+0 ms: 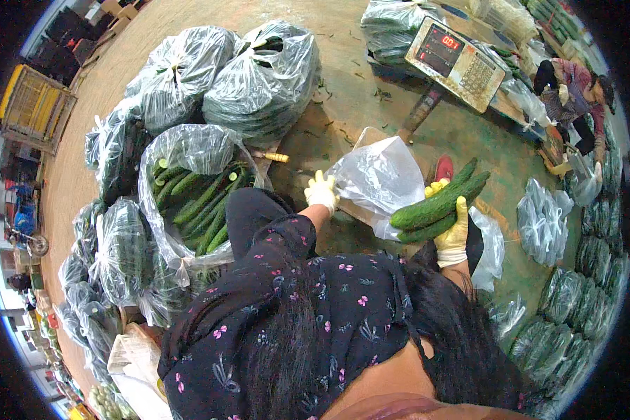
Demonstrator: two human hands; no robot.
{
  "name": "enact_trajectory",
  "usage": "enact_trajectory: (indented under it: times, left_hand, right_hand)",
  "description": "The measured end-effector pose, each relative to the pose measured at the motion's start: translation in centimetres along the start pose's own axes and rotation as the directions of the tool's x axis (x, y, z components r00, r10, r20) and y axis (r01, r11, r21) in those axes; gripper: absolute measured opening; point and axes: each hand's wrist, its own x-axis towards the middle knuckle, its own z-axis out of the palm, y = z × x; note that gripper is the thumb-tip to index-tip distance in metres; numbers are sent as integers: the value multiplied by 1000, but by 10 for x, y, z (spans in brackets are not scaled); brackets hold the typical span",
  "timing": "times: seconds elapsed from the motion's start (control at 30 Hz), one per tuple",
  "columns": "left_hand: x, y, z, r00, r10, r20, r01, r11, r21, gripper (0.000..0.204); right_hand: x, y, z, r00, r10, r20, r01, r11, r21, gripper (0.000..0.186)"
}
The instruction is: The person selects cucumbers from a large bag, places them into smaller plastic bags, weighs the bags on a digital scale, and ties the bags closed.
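Right grip (452, 239): was clamped around long cucumbers (435, 207), which lay outside any closed bag.
Left grip (320, 192): rested at the clear plastic film (381, 171) — whether it pinched, I could not tell.
Open bag (204, 142): stood left, well loaded but untied; closing it seemed left to do.
Tied bags (259, 87): stood just beyond — apparently finished.
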Motion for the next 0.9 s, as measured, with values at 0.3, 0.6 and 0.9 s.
enact_trajectory:
  times: [0.3, 0.6, 0.9]
  left_hand:
    - [8, 48, -108, 936, 333, -109, -338, 773, -537, 36]
    - [-86, 63, -212, 828, 526, 192, -80, 451, -889, 31]
    - [-120, 38, -291, 741, 647, -179, 128, -398, -909, 35]
  right_hand:
    - [-5, 13, -16, 986, 24, -166, -23, 1000, 10, 50]
    - [32, -23, 48, 891, -453, -1, 446, 877, -178, 50]
    - [9, 52, 100, 932, -43, 360, 355, 315, -880, 76]
